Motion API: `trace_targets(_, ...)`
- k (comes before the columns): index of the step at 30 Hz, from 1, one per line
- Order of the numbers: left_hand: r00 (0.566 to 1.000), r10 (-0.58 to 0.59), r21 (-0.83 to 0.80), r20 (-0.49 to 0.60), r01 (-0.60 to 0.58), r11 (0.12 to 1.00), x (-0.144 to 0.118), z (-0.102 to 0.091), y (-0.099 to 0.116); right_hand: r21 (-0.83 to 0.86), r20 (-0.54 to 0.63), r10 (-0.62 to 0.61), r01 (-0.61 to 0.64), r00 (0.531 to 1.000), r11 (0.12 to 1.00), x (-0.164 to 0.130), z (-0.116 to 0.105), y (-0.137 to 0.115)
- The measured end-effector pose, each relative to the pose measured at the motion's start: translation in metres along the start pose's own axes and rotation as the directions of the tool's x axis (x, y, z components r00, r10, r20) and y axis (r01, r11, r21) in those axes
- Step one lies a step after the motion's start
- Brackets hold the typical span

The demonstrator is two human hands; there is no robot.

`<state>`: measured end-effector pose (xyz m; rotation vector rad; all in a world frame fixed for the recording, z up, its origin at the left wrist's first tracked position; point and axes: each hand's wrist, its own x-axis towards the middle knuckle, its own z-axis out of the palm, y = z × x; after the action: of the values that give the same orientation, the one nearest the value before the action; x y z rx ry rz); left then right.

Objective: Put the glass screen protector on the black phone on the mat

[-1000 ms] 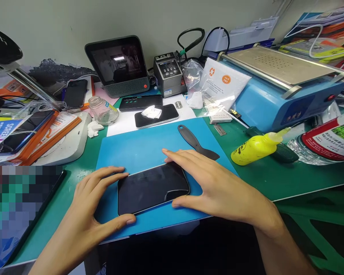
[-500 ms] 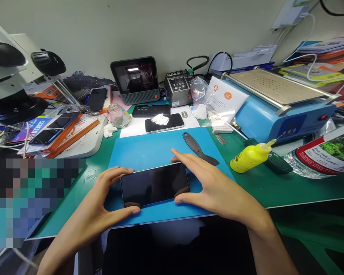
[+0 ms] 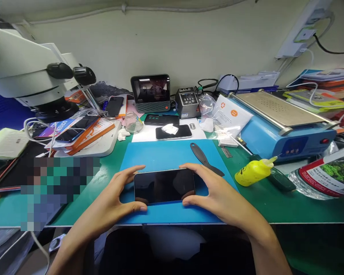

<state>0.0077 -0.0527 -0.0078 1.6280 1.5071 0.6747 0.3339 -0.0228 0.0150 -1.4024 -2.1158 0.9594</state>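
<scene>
The smartphone (image 3: 164, 186) lies flat, dark screen up, on the blue work mat (image 3: 160, 154) near the front edge of the table (image 3: 289, 206). Both hands hold it by its short ends.

- The left hand (image 3: 114, 200) clasps the left end: the thumb presses the near corner, and the fingers (image 3: 133, 170) curl round the far corner.
- The right hand (image 3: 215, 191) clasps the right end in mirror fashion — thumb at the near corner, fingers over the far edge.

The phone sits between the two hands, its screen uncovered apart from the fingertips at its edges. Whether it rests on the mat or is raised slightly cannot be determined.

A black plastic spudger (image 3: 205, 162) lies on the mat just beyond the right hand. A yellow squeeze bottle (image 3: 253, 172) lies on its side further right. A second phone (image 3: 173, 132) — with a white wipe on it — lies behind the mat.
</scene>
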Motion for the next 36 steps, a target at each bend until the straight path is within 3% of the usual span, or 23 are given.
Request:
trace_targets(8, 0.988, 0.151, -0.007, 0.022, -0.150, 0.989, 0.004, -0.005, 0.000, -0.026, 0.009, 0.020, -0.020, 1.000, 0.999, 0.005, 0.001, 0.004)
trace_targets(19, 0.999, 0.029, -0.183, 0.025, -0.024, 0.983, 0.007, -0.006, 0.016, -0.100, -0.053, -0.028, 0.022, 0.998, 0.995, 0.005, 0.002, 0.001)
trace_targets(26, 0.998, 0.055, -0.198, 0.006, -0.053, 0.979, 0.011, -0.002, 0.016, -0.215, -0.052, -0.131, 0.117, 0.990, 0.970, 0.006, 0.000, 0.006)
trace_targets(28, 0.997, 0.077, -0.208, -0.008, -0.077, 0.975, 0.011, -0.001, 0.012, -0.286, -0.129, -0.259, 0.214, 0.957, 0.934, 0.003, 0.004, 0.002)
trace_targets(32, 0.992, 0.127, -0.235, -0.020, -0.128, 0.964, 0.011, 0.001, 0.005, -0.459, -0.317, -0.505, 0.336, 0.803, 0.822, -0.003, 0.034, -0.020)
trace_targets(36, 0.986, 0.167, -0.262, -0.009, -0.164, 0.951, 0.011, 0.000, 0.002, -0.615, -0.187, -0.658, 0.435, 0.730, 0.658, -0.002, 0.074, -0.045)
